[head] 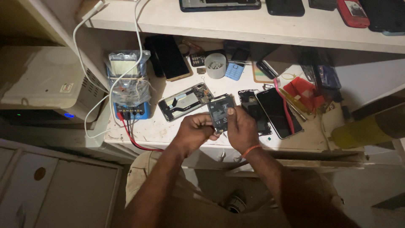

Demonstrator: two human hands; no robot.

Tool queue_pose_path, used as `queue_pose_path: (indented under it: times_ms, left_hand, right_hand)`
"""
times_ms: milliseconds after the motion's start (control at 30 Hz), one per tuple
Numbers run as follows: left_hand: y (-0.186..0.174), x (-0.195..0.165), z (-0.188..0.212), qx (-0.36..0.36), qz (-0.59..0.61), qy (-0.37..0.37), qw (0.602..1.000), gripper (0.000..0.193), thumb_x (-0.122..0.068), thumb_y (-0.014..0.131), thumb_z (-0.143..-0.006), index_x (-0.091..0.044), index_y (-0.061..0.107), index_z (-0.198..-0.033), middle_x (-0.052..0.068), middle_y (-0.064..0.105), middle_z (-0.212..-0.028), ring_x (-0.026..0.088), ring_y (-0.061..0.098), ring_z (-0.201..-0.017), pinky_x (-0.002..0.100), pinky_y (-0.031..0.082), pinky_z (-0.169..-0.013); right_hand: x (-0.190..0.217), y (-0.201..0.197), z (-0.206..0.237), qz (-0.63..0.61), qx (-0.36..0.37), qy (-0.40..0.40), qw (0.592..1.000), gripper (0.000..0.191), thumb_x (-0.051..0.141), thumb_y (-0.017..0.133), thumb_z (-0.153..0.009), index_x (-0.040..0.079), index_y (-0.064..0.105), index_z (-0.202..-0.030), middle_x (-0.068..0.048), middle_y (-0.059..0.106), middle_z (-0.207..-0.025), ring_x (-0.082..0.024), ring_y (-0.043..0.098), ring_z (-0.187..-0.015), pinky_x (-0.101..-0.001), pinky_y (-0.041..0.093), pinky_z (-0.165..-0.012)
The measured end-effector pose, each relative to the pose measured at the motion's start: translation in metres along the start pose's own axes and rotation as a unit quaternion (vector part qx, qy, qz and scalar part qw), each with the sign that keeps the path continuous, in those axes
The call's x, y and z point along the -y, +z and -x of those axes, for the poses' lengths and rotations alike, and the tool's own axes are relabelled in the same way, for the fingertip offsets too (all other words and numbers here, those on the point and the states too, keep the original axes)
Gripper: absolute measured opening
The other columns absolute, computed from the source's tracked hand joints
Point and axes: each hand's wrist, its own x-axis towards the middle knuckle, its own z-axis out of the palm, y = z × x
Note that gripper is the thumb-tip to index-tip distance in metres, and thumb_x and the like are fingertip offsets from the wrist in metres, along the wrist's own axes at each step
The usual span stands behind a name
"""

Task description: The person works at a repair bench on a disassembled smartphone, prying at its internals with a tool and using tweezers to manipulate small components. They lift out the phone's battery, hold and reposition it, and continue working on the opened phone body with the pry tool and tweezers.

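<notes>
Item: phone battery (220, 113) — we pinch it between left hand (195, 131) and right hand (240, 126), both closed on it — above the workbench (168, 131).

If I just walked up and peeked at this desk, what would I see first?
First you would see two hands, the left hand and the right hand, holding a flat dark phone battery together above the desk's front edge. Just behind it lies an opened phone with its insides showing. At the left stands a blue box wrapped in plastic, with red and white wires.
</notes>
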Motion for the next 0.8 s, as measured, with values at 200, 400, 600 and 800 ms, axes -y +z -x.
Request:
queue_pose_path:
  times_ms: [200, 400, 600, 800]
  left_hand:
    - [0.000, 0.001, 0.003, -0.016, 0.156, 0.045, 0.987, 0.021, -0.003, 0.069, -0.090, -0.004, 0.074, -0.110, 0.008, 0.076, -0.096, 0.014, 0.070, -0.080, 0.030, 0.059, -0.074]
    - [-0.004, 0.009, 0.001, -0.012, 0.252, 0.063, 0.966, 0.015, -0.014, 0.071, -0.096, -0.001, 0.071, -0.105, 0.006, 0.074, -0.095, 0.012, 0.069, -0.083, 0.027, 0.057, -0.076]
    - [-0.003, -0.001, -0.022, -0.096, 0.068, 0.084, 0.989, 0.032, -0.010, 0.077, -0.090, -0.001, 0.071, -0.120, 0.005, 0.071, -0.091, 0.010, 0.059, -0.073, 0.026, 0.048, -0.063]
    - [-0.009, -0.004, 0.000, -0.145, -0.252, 0.213, 0.933, 0.056, -0.016, 0.084, -0.078, -0.005, 0.061, -0.128, 0.009, 0.073, -0.099, 0.021, 0.070, -0.082, 0.034, 0.057, -0.073]
  right_hand:
    - [0.001, -0.003, 0.005, -0.046, 0.039, 0.037, 0.997, 0.030, 0.025, 0.050, -0.104, 0.002, 0.057, -0.086, -0.019, 0.059, -0.069, -0.038, 0.062, -0.061, -0.0436, 0.050, -0.060]
    - [0.002, -0.009, 0.009, 0.026, 0.067, -0.112, 0.991, 0.028, 0.017, 0.059, -0.100, 0.001, 0.052, -0.078, -0.020, 0.057, -0.075, -0.041, 0.059, -0.073, -0.0478, 0.047, -0.067]
    - [0.003, -0.012, 0.009, 0.026, 0.086, -0.160, 0.983, 0.021, 0.015, 0.062, -0.095, 0.004, 0.059, -0.078, -0.016, 0.061, -0.077, -0.039, 0.061, -0.075, -0.0465, 0.048, -0.068]
    - [-0.002, -0.012, 0.016, -0.019, 0.041, -0.153, 0.987, 0.007, 0.005, 0.059, -0.091, 0.003, 0.059, -0.084, -0.015, 0.062, -0.081, -0.037, 0.063, -0.079, -0.0428, 0.051, -0.071]
